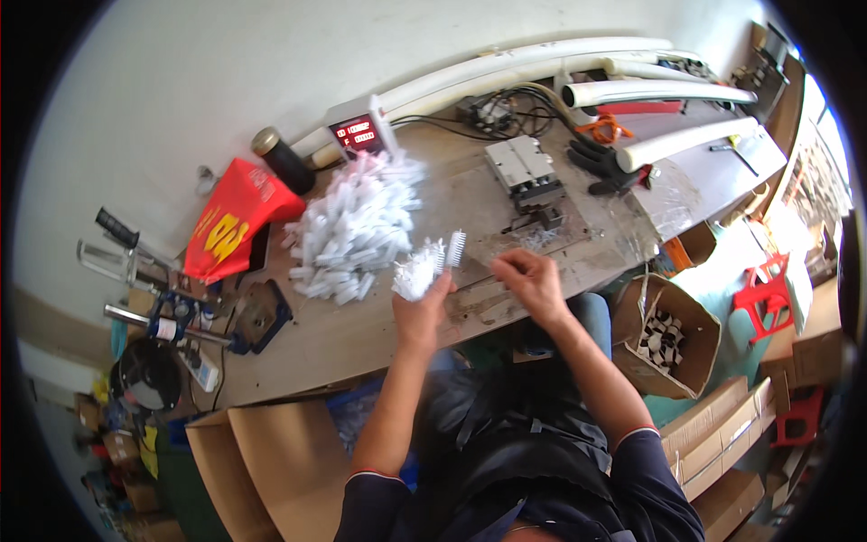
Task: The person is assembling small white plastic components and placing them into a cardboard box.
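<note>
My left hand (420,318) is closed around a bunch of small white ribbed plastic pieces (418,271) over the near part of the workbench (379,339). One comb-like white piece (457,248) stands up at the bunch's right edge, its teeth showing. To the right, my right hand (533,285) is raised with its fingers pinched together; whatever lies between the fingertips is too small to make out. Left of the bunch spreads a big heap of white plastic pieces (352,226). Beyond my right hand sits a small metal machine (524,169) with a grey-white top block.
Behind the heap stand a lit red digital counter (357,135), a dark bottle (284,161) and a red bag (237,221). White tubes (664,92), cables and black-handled pliers (601,163) lie at the back right. Cardboard boxes (655,379) flank my legs; a lever press (172,325) stands left.
</note>
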The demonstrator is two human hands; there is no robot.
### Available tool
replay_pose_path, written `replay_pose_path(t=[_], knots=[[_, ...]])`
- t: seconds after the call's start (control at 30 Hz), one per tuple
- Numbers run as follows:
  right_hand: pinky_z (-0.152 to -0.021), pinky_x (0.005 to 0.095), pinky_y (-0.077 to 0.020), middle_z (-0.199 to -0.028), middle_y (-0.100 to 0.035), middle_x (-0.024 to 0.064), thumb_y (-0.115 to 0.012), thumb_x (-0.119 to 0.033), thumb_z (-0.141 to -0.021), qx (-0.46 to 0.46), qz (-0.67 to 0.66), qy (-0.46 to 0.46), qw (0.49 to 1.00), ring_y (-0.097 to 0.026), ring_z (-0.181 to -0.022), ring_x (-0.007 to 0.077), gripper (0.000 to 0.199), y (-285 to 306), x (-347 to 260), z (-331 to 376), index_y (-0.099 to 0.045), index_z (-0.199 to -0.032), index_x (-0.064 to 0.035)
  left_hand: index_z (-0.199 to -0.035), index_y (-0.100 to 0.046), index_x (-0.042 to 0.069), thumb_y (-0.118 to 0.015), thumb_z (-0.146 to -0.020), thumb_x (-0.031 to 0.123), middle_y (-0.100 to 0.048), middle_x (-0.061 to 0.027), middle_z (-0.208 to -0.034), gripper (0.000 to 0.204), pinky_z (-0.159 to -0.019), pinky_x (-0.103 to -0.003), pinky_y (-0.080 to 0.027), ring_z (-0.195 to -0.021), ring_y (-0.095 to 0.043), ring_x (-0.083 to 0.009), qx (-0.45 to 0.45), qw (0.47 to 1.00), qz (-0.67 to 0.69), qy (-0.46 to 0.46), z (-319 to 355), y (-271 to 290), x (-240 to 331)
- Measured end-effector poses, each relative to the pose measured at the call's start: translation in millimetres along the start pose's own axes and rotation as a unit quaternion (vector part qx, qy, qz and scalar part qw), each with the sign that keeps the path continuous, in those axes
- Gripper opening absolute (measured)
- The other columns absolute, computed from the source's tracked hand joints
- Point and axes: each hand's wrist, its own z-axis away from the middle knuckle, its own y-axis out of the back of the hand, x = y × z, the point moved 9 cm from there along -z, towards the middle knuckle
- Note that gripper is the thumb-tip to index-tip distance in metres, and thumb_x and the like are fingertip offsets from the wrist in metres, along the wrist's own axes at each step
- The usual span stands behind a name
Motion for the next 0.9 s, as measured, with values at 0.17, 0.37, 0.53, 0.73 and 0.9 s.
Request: replay_pose_path(t=[0.17, 0.37, 0.53, 0.73, 0.9], knots=[[-0.065, 0.0245, -0.0458, -0.082, -0.069, -0.0001, -0.074, -0.017, -0.095, -0.037, -0.081, -0.023, 0.996, -0.059, -0.073, 0.0063, 0.016, -12.7, -11.9, 4.3, -0.075, -0.094, -0.0005, -0.108, -0.067, 0.007, -0.073, -0.096, 0.010, -0.066, -0.0030, -0.081, 0.014, -0.038, -0.021, -0.029, -0.048, -0.044, -0.0032, -0.070, 0.995, 0.044, 0.049, 14.7, -55.5, -26.6], [-0.063, 0.0272, -0.0492, -0.079, -0.071, 0.0033, -0.075, -0.017, -0.091, 0.038, -0.068, -0.102, 0.992, -0.062, -0.069, 0.0093, 0.021, 23.8, 2.9, 7.5, -0.074, -0.095, 0.0041, -0.112, -0.069, 0.004, -0.072, -0.096, 0.013, -0.069, -0.0021, -0.082, 0.017, -0.041, -0.021, -0.030, -0.050, -0.046, -0.0036, -0.092, 0.990, 0.050, 0.094, 20.2, -84.1, -38.0], [-0.067, 0.0327, -0.0535, -0.073, -0.072, 0.0102, -0.073, -0.024, -0.083, 0.138, 0.097, -0.091, 0.982, -0.068, -0.069, 0.0153, 0.026, 86.1, 20.9, -12.2, -0.075, -0.089, 0.0020, -0.111, -0.071, 0.002, -0.073, -0.096, 0.015, -0.074, -0.0031, -0.084, 0.020, -0.046, -0.023, -0.036, -0.053, -0.051, -0.0039, -0.061, 0.997, -0.040, 0.024, 10.8, -78.7, -18.9], [-0.078, 0.0454, -0.0559, -0.082, -0.074, 0.0174, -0.070, -0.027, -0.079, 0.130, 0.333, -0.074, 0.931, -0.072, -0.083, 0.0365, 0.023, 97.8, 1.6, -24.5, -0.077, -0.086, -0.0063, -0.102, -0.076, -0.001, -0.076, -0.095, 0.016, -0.076, -0.0042, -0.084, 0.019, -0.076, -0.029, -0.053, -0.078, -0.069, -0.0108, 0.028, 0.988, -0.115, -0.097, -44.8, -45.2, -4.7], [-0.080, 0.0468, -0.0560, -0.083, -0.074, 0.0177, -0.071, -0.028, -0.080, 0.157, 0.334, -0.082, 0.926, -0.072, -0.084, 0.0380, 0.023, 98.2, 4.6, -29.9, -0.078, -0.086, -0.0076, -0.100, -0.075, -0.001, -0.076, -0.094, 0.014, -0.076, -0.0053, -0.084, 0.016, -0.076, -0.030, -0.053, -0.078, -0.069, -0.0112, 0.068, 0.981, -0.124, -0.134, -66.9, -36.5, -5.6]])
